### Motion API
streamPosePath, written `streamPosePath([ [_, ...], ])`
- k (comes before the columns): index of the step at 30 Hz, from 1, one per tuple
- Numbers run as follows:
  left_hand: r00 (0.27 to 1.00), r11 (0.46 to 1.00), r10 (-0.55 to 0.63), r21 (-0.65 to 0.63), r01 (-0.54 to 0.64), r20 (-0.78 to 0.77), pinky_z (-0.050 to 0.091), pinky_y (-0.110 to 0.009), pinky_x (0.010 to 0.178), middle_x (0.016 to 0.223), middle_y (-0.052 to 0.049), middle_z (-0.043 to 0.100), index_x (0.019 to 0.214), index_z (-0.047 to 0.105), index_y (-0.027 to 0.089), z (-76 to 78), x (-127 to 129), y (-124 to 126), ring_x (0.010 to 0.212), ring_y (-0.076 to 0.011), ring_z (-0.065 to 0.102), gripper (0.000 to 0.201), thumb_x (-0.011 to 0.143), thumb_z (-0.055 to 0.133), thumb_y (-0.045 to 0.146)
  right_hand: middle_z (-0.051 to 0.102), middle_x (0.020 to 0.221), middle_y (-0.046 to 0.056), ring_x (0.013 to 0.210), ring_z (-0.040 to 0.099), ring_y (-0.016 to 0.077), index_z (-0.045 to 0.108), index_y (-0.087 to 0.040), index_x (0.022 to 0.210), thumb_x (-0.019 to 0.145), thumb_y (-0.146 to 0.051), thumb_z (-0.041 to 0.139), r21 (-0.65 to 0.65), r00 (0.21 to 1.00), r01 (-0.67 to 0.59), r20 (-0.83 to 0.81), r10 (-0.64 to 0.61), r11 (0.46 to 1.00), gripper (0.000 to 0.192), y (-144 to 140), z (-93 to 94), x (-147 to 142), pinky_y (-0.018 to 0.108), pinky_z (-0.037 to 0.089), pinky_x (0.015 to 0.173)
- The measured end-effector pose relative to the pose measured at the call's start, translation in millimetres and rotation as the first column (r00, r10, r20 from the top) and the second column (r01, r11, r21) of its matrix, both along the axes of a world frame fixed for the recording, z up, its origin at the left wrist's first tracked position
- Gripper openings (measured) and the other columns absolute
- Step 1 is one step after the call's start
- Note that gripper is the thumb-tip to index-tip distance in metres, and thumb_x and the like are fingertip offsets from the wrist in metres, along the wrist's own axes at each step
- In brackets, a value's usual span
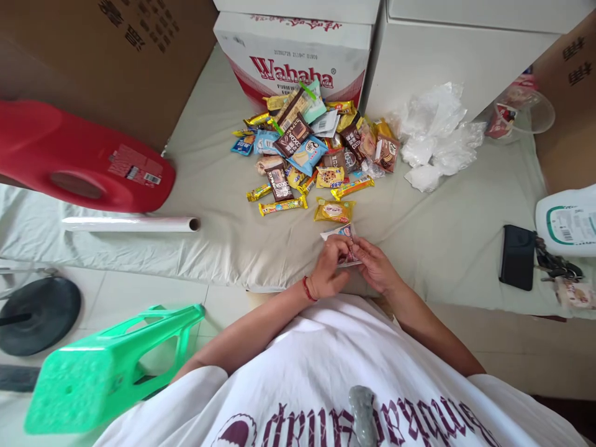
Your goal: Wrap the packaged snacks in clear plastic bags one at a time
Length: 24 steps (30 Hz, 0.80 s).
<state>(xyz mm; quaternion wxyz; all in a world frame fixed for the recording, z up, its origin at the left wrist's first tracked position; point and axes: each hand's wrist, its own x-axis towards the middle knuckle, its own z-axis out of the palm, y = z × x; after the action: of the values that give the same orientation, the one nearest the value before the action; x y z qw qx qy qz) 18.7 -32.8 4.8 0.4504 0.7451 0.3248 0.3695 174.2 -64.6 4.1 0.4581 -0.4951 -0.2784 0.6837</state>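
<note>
Fingers (365, 250) of both hands (327, 267) (379, 273) hold a packet (343, 231) — far end leaning left, long axis unclear.

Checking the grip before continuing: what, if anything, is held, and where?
A small packet is held: right hand at its right edge, left hand across its middle; the exact pinch points are hidden.

Noting a red jug (60, 143) at far left and a white roll (130, 224) just below it. Recording a green stool (88, 366) at lower left and a white carton (298, 49) at top centre. Finding a black phone (518, 257) near a white bottle (575, 223) at right.
</note>
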Motion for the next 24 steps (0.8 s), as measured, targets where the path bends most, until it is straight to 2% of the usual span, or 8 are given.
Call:
streamPosePath([
  [2, 0.959, 0.968, 0.201, -0.192, -0.163, 0.198, 0.050, -0.041, 0.085, 0.112, -0.009, 0.053, 0.098, 0.039, 0.026, -0.8, -4, 2, 0.100, -0.0238, 0.058, 0.028, 0.079, 0.056, 0.040, 0.073, 0.112, 0.002, 0.099, 0.068, 0.0198, 0.068, -0.025, 0.119, 0.081, -0.052, 0.078, 0.049, 1.000, -0.009, -0.001, 0.009, 0.999, 0.047, 1, -3.6, -1, 0.035, 0.055, 0.092],
  [5, 0.815, 0.773, 0.573, -0.387, -0.502, 0.088, 0.050, -0.037, 0.086, 0.107, -0.006, 0.055, 0.096, 0.040, 0.026, 2.9, -9, 6, 0.099, -0.0210, 0.058, 0.024, 0.089, 0.052, 0.046, 0.074, 0.111, 0.001, 0.099, 0.068, 0.0188, 0.069, -0.026, 0.118, 0.081, -0.050, 0.079, 0.094, 0.996, 0.087, 0.004, -0.088, 0.992, 0.045, 3, -8.6, -3, 0.035, 0.054, 0.097],
  [8, 0.804, 0.659, 0.584, -0.512, -0.551, -0.114, 0.050, -0.035, 0.085, 0.105, -0.006, 0.060, 0.102, 0.048, 0.024, 10.3, -12, 8, 0.100, -0.0206, 0.059, 0.034, 0.089, 0.062, 0.051, 0.075, 0.109, 0.001, 0.095, 0.069, 0.0195, 0.070, -0.026, 0.118, 0.077, -0.050, 0.083, 0.066, 0.987, 0.162, -0.034, -0.160, 0.985, 0.049, 5, -8.6, 0, 0.035, 0.056, 0.094],
  [11, 0.920, 0.677, 0.383, -0.654, -0.338, -0.078, 0.052, -0.033, 0.082, 0.100, -0.004, 0.064, 0.108, 0.052, 0.021, 16.1, -5, 9, 0.090, -0.0185, 0.062, 0.052, 0.075, 0.080, 0.049, 0.077, 0.102, 0.002, 0.086, 0.071, 0.0209, 0.073, -0.026, 0.118, 0.074, -0.051, 0.085, -0.017, 0.999, 0.049, -0.021, -0.049, 0.999, 0.053, 5, -5.7, 9, 0.034, 0.060, 0.079],
  [15, 0.972, 0.681, 0.233, -0.718, -0.144, 0.026, 0.055, -0.036, 0.084, 0.103, -0.005, 0.068, 0.115, 0.053, 0.020, 16.5, 12, 11, 0.091, -0.0196, 0.066, 0.057, 0.073, 0.082, 0.046, 0.077, 0.088, 0.000, 0.073, 0.070, 0.0198, 0.077, -0.025, 0.110, 0.071, -0.048, 0.087, -0.081, 0.983, -0.003, 0.181, 0.018, 0.997, 0.047, -1, -0.9, 32, 0.030, 0.055, 0.061],
  [19, 0.984, 0.761, 0.146, -0.623, -0.179, -0.103, 0.057, -0.040, 0.089, 0.121, -0.012, 0.066, 0.121, 0.056, 0.020, 8.9, 6, 16, 0.109, -0.0255, 0.066, 0.054, 0.080, 0.074, 0.050, 0.077, 0.085, 0.001, 0.075, 0.070, 0.0191, 0.079, -0.023, 0.105, 0.075, -0.044, 0.085, 0.044, 0.900, 0.188, 0.392, -0.190, 0.981, 0.038, 9, 8.7, 89, 0.030, 0.056, 0.068],
  [21, 0.960, 0.812, 0.170, -0.520, -0.265, -0.222, 0.058, -0.039, 0.086, 0.121, -0.012, 0.065, 0.118, 0.060, 0.020, 4.0, -13, 18, 0.107, -0.0249, 0.067, 0.046, 0.085, 0.067, 0.051, 0.077, 0.094, 0.002, 0.082, 0.070, 0.0177, 0.078, -0.022, 0.106, 0.079, -0.042, 0.082, 0.200, 0.771, 0.427, 0.429, -0.470, 0.882, 0.034, 30, 16.3, 141, 0.029, 0.056, 0.073],
  [24, 0.887, 0.877, 0.251, -0.297, -0.378, -0.387, 0.059, -0.036, 0.085, 0.113, -0.009, 0.066, 0.102, 0.066, 0.021, -2.9, -58, 17, 0.103, -0.0233, 0.067, 0.032, 0.091, 0.060, 0.050, 0.074, 0.094, 0.002, 0.079, 0.069, 0.0132, 0.073, -0.019, 0.096, 0.078, -0.030, 0.082, 0.388, 0.550, 0.662, 0.331, -0.767, 0.642, 0.023, 84, 31.0, 242, 0.026, 0.056, 0.072],
])
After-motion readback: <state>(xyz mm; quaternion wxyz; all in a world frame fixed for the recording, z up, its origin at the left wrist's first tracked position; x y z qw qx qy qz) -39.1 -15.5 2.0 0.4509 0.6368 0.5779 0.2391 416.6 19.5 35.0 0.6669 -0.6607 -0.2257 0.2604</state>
